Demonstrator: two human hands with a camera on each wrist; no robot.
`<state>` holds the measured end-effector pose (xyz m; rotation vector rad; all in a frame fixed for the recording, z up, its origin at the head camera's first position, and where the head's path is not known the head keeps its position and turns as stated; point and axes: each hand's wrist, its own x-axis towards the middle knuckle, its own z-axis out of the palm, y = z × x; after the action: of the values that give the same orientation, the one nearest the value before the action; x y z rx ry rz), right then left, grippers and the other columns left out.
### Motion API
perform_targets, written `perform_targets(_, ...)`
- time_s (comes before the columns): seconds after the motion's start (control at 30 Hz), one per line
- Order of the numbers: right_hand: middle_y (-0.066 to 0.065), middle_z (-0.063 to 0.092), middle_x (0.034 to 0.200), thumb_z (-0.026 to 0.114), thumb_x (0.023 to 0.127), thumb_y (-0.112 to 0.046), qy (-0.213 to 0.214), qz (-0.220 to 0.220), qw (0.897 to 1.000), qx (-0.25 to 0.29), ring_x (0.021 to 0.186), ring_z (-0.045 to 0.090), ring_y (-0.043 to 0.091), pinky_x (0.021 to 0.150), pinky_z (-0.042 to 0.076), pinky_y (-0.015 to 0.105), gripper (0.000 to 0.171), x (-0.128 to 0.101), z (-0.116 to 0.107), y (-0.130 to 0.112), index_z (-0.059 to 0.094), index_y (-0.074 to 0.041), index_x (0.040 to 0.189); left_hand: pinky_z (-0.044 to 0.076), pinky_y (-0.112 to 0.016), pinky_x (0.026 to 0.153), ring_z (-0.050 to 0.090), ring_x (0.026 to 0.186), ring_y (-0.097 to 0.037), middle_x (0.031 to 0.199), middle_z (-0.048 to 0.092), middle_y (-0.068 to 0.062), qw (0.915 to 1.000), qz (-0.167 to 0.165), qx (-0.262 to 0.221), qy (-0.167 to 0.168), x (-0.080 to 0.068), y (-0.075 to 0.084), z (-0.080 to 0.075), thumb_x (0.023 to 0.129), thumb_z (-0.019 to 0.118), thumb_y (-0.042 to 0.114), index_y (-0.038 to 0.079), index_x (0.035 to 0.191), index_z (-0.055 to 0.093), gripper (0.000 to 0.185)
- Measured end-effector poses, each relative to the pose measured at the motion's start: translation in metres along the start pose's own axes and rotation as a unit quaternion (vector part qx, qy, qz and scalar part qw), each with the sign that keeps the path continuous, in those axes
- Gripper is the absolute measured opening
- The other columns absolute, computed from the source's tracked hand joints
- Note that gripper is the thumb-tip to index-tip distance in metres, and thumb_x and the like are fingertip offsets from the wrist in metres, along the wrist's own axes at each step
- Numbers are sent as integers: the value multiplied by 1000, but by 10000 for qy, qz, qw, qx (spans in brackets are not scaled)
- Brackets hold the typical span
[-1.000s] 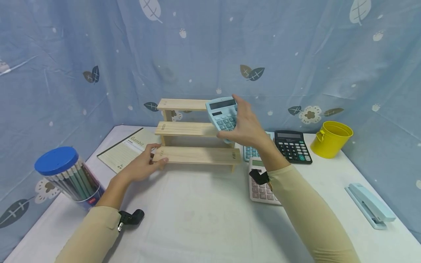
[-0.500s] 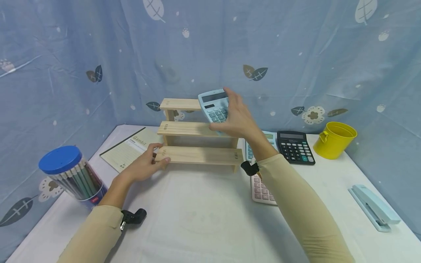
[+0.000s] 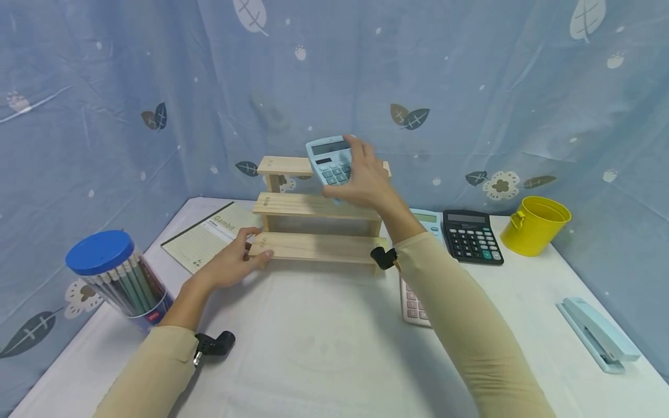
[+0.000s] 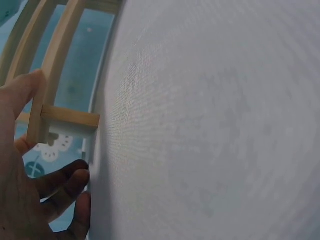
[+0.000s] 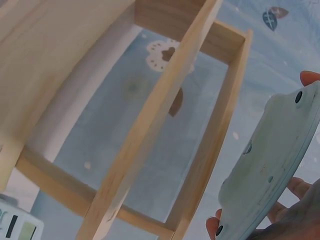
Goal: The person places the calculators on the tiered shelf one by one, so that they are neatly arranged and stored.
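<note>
Since earlier frame, light-blue calculator [image 3: 330, 161] shifting left and up, now hovering at top step of wooden shelf [image 3: 317, 246]. Right hand [image 3: 363, 181] gripping it, fingers curled round. Left hand [image 3: 232, 262] bracing bottom step, fingers relaxed. Placement unfinished; three calculators waiting right of shelf.

White table [image 3: 324, 348] with wooden shelf [image 3: 317, 246], notebook [image 3: 209, 235], calculators [image 3: 473, 235], stapler [image 3: 598, 334].

Both arms wear long, close-fitting beige sleeves that reach down to the wrists and leave the left hand [image 3: 230, 264] and right hand [image 3: 362, 180] bare. A small black camera mount sits at each wrist, the left one [image 3: 213, 345] a short rounded stub with a pale metal part, the right one [image 3: 383, 257] a compact black clip.
</note>
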<state>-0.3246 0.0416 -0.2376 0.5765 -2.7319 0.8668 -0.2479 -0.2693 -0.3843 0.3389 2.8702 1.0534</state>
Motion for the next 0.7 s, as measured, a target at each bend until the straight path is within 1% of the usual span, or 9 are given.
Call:
perform_targets(0.1,10,27,162,79,72,-49,1,25,10000,49,131,40,38,101,42,56,112,4,2,-3,17,-29,163,45,-64,103,52,130,-49,143,49,-35,10000,-1,8,-3,-1,0,0,102,54,58,9,160,15,85)
perform_targets(0.27,11,31,159,78,73,-48,4,47,10000,63,119,44,34,93,44,48,107,12,7,-8,22,-27,162,47,-62,100,54,128,-47,142,51,-35,10000,10,25,1,0,-1,0,102,54,58,10,160,16,85)
perform_targets(0.4,10,32,159,78,75,-49,-42,109,9999,107,116,44,31,88,44,43,102,17,12,-11,27,-27,160,47,-62,100,55,127,-47,141,52,-34,10000,9,14,4,0,-2,1,102,54,58,10,160,16,85)
perform_targets(0.63,10,35,157,78,77,-50,-118,72,9999,75,118,44,33,89,44,43,91,25,22,-17,40,-21,155,47,-62,101,54,129,-48,143,50,-34,10000,-32,-51,-40,0,0,0,102,54,58,9,160,15,85)
perform_targets(0.7,9,34,159,77,77,-51,-147,122,9998,26,120,44,33,90,45,44,89,26,24,-18,42,-21,154,47,-62,101,54,130,-48,143,50,-34,10000,-36,-60,-44,-1,0,-1,102,54,58,9,160,14,86)
